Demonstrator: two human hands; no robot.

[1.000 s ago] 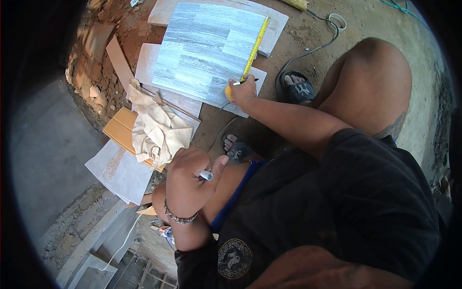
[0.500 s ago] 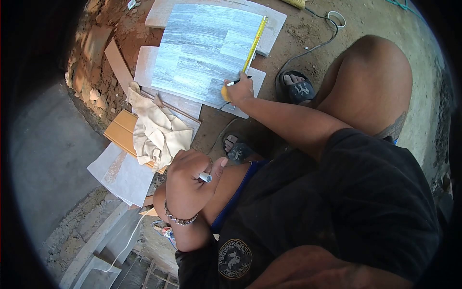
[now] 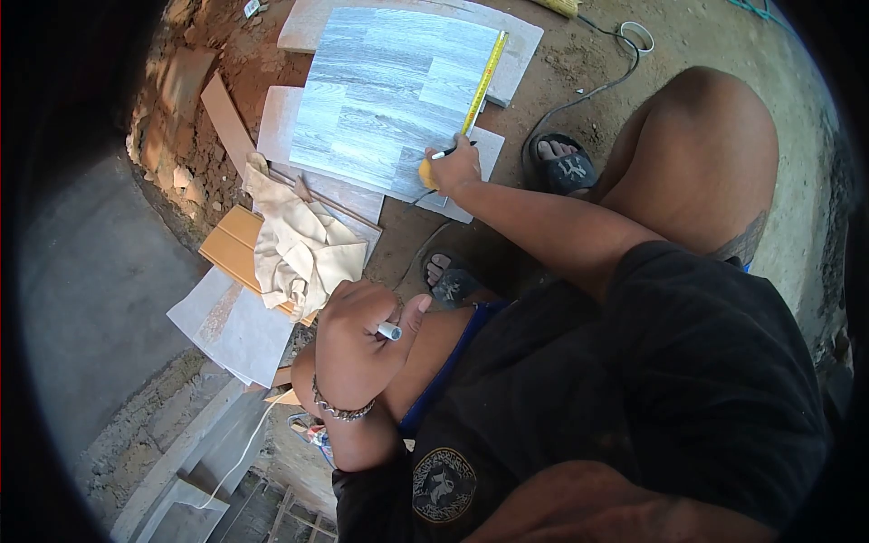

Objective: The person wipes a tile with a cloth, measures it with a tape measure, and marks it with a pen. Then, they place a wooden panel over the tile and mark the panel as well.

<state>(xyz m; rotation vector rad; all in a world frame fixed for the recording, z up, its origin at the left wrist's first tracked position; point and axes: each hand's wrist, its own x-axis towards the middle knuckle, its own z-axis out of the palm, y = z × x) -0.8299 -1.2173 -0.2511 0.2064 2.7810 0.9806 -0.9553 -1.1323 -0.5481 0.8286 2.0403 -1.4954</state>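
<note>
- Right fingers: closed round the yellow-cased tape measure, at the near right corner of the tile; slim white-and-black pen also gripped in the right hand.
- Left fingers: curled round a short pale cylinder, one end poking out by the thumb; left hand was above the left thigh, well apart from the tile.
- Yellow tape blade: pulled out, lay along the right edge of the grey wood-grain rectangular tile.
- Tile: lay flat on paler grey slabs, which stuck out around it.
- Silver chain bracelet: on left wrist.
- Crumpled cream cloth: between tile and left hand, partly over the orange-brown grooved panel.
- Pale grey flat sheets: beside panel, partly under it.
- Black slide sandals: on both feet.
- Thin black cable: on the dirt, near the right sandal.
</note>
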